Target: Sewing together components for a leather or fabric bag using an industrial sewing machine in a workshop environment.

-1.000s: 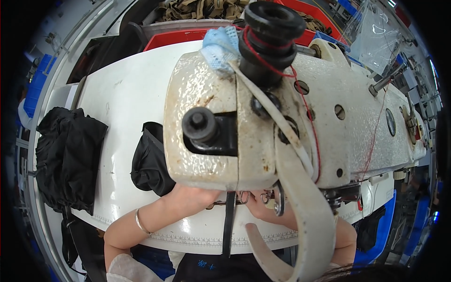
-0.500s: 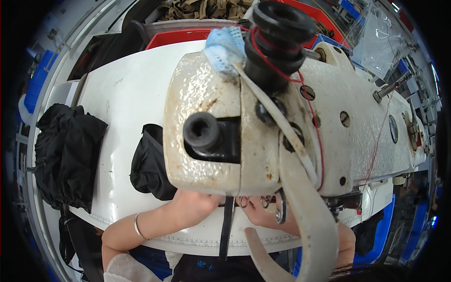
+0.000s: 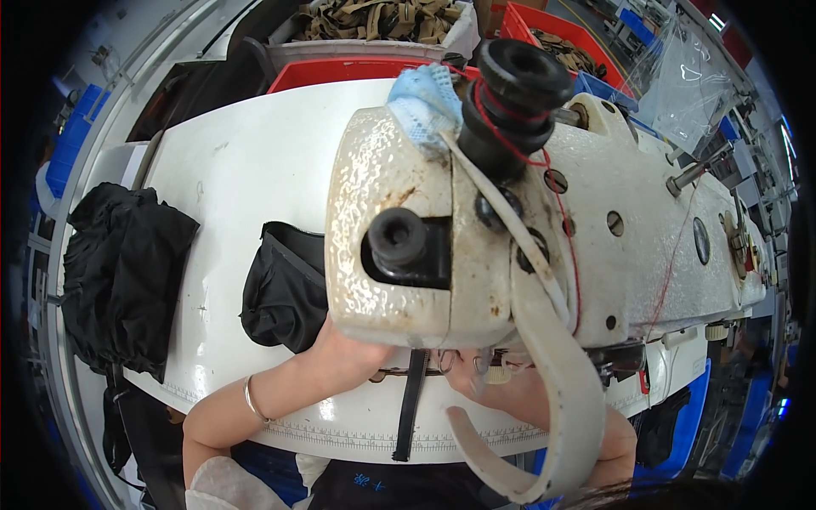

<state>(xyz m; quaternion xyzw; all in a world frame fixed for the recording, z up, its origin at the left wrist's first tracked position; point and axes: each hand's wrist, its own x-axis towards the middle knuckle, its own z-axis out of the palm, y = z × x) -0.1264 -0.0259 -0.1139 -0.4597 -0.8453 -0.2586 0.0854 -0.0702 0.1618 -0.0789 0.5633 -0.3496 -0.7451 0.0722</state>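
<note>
A white sewing machine head (image 3: 391,314) hides much of the work. A narrow black zipper strip (image 3: 410,412) comes out from under it toward me, its loose end near the table's front edge. My left hand (image 3: 350,355) is just left of the strip, its fingers hidden under the machine head. To the right of the strip is my right hand (image 3: 489,384), partly covered by the machine's thread guides and curved lever; its fingertips do not show. A piece of black fabric (image 3: 285,293) lies beyond my left wrist, partly behind the machine.
A heap of black fabric pieces (image 3: 127,280) lies at the table's left. Red thread (image 3: 561,195) runs over the machine, with a blue cloth (image 3: 425,102) tucked on top. Behind stand a white bin (image 3: 467,30) of tan straps and red bins (image 3: 340,72). A curved white lever (image 3: 586,408) juts toward me.
The view has shifted slightly, so the machine appears lower and its left end farther right. Both hands and the zipper strip have moved a little farther away, under the machine head.
</note>
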